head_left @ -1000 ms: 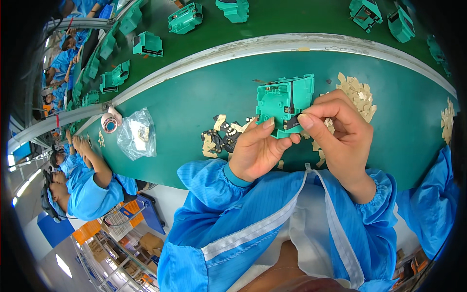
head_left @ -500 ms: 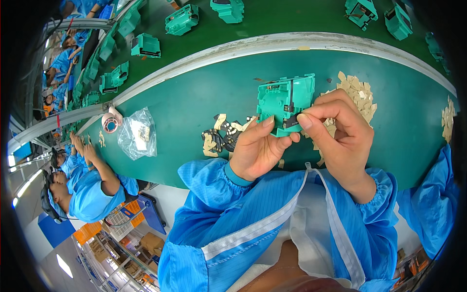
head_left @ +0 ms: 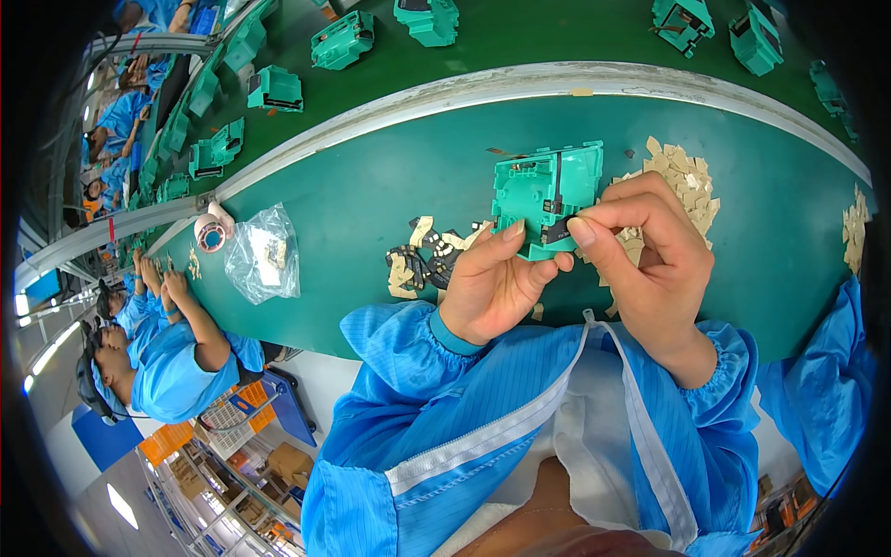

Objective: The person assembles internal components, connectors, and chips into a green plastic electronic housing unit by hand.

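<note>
The person's left hand (head_left: 490, 290) grips the green housing (head_left: 522, 197) over the table (head_left: 357, 181), thumb across its near edge, fingertips underneath. At the housing's lower right, the right hand (head_left: 657, 243) pinches a black strip (head_left: 557, 231) between thumb and forefinger, nearly closed.

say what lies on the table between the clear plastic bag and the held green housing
The head view shows a pile of black and beige pieces on the table between the clear bag and the green housing.
</note>
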A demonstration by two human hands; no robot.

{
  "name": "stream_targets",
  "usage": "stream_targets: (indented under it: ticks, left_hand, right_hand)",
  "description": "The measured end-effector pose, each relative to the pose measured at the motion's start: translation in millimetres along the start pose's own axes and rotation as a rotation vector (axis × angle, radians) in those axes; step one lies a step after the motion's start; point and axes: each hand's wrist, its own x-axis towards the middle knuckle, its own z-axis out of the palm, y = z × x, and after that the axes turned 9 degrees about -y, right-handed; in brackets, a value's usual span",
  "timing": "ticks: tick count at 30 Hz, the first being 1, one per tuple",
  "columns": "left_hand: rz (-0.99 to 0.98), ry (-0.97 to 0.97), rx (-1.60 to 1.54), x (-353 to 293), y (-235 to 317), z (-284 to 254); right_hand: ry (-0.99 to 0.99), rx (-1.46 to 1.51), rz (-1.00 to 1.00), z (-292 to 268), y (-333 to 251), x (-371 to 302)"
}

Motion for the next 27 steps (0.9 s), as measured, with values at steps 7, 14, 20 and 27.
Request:
stream_targets:
  ticks: [7, 14, 20, 27]
  left_hand:
    - [0.000, -0.012, 0.041, 0.1, 0.8, -1.9]
    - [0.077, -0.065, 0.248, 0.3, -2.0, -2.2]
    - [0.085, -0.097, 0.131, -2.9, 0.7, -5.2]
    - [0.053, -0.118, -0.042, -0.7, -4.0, -3.2]
  right_hand:
    - [0.008, -0.042, -0.022, 0.0, -0.2, 0.2]
    - [0.088, -0.050, 0.000, 0.1, 2.0, -4.2]
    - [0.272, 0.241, 0.286, 0.0, 0.9, 3.1]
    - [0.046, 0.384, 0.322, 4.2, 2.7, -2.1]
